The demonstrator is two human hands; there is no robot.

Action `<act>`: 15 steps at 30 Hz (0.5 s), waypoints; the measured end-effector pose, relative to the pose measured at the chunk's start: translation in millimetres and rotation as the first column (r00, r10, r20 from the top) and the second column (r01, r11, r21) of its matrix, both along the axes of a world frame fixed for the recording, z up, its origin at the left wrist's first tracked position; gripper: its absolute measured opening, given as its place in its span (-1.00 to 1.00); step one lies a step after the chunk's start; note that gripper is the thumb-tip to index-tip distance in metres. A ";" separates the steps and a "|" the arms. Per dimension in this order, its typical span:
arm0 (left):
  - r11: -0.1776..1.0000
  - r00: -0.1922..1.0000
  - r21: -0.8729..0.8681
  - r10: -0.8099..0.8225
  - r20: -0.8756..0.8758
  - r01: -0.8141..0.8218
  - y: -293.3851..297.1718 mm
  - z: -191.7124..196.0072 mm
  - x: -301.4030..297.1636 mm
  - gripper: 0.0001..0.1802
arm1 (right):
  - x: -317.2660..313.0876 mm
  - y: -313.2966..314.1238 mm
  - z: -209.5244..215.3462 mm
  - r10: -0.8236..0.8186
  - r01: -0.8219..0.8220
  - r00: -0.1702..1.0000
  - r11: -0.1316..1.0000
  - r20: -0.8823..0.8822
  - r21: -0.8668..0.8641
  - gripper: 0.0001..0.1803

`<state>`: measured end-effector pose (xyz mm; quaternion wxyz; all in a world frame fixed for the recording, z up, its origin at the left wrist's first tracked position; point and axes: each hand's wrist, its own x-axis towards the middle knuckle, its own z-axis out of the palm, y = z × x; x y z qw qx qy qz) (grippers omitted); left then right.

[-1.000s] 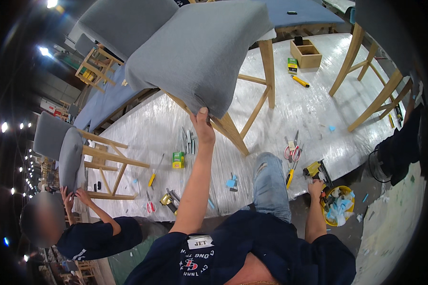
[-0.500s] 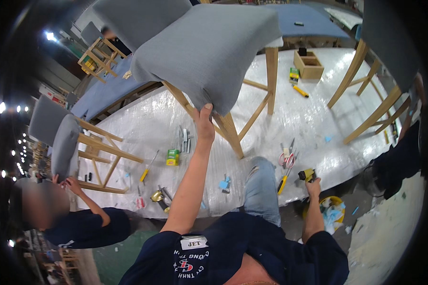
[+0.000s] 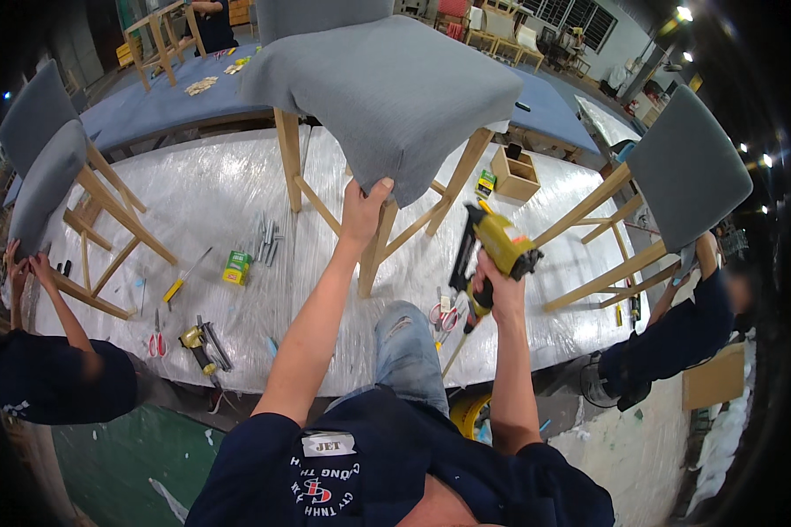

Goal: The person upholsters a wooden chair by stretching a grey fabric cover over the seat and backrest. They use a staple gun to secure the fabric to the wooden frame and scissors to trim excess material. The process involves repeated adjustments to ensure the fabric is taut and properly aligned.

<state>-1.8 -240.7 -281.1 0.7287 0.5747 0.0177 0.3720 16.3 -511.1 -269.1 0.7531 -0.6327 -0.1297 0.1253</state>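
Note:
A wooden chair with a grey padded seat (image 3: 387, 97) stands on the plastic-covered table (image 3: 202, 202) in front of me. My left hand (image 3: 363, 211) grips the front edge of the seat, thumb up against the fabric. In my right hand (image 3: 499, 290) I hold a yellow and black staple gun (image 3: 494, 250), lifted in the air to the right of the chair's front leg (image 3: 376, 250). The gun's nose points up and left toward the seat's underside, a short gap away from it.
Another staple gun (image 3: 198, 342), red scissors (image 3: 156, 338), a green box (image 3: 235, 268), a yellow-handled tool (image 3: 183, 281) and metal strips (image 3: 268, 237) lie on the table. A small wooden box (image 3: 514, 174) sits beyond. Persons work on grey chairs at left (image 3: 48, 176) and right (image 3: 685, 167).
My right hand has come up from beside the table with the staple gun and now holds it near the chair. My left hand stays on the seat edge; my head turned.

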 end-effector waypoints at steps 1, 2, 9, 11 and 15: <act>1.000 1.000 -0.001 0.007 0.000 -0.007 0.8 -0.5 -0.8 -0.59 | -2.4 14.8 19.1 0.044 -0.045 0.997 0.999 0.056 0.017 -0.82; 1.000 1.000 0.000 0.009 -0.001 -0.009 1.7 -1.4 -1.0 -0.58 | -5.1 27.9 34.6 0.083 -0.087 0.990 0.996 0.110 0.033 -0.82; 1.000 0.998 0.001 0.015 -0.065 -0.015 0.6 4.3 -5.1 -0.55 | -10.4 74.3 66.0 0.217 -0.232 0.961 0.970 0.170 0.074 -0.84; 0.999 0.999 0.020 0.038 -0.034 -0.037 -2.1 5.0 -4.2 -0.54 | -9.1 77.6 66.6 0.222 -0.237 0.960 0.968 0.169 0.078 -0.85; 0.998 0.997 -0.020 0.065 0.046 -0.064 -11.1 8.0 -3.7 -0.53 | -12.1 79.6 70.7 0.245 -0.257 0.961 0.962 0.132 0.089 -0.86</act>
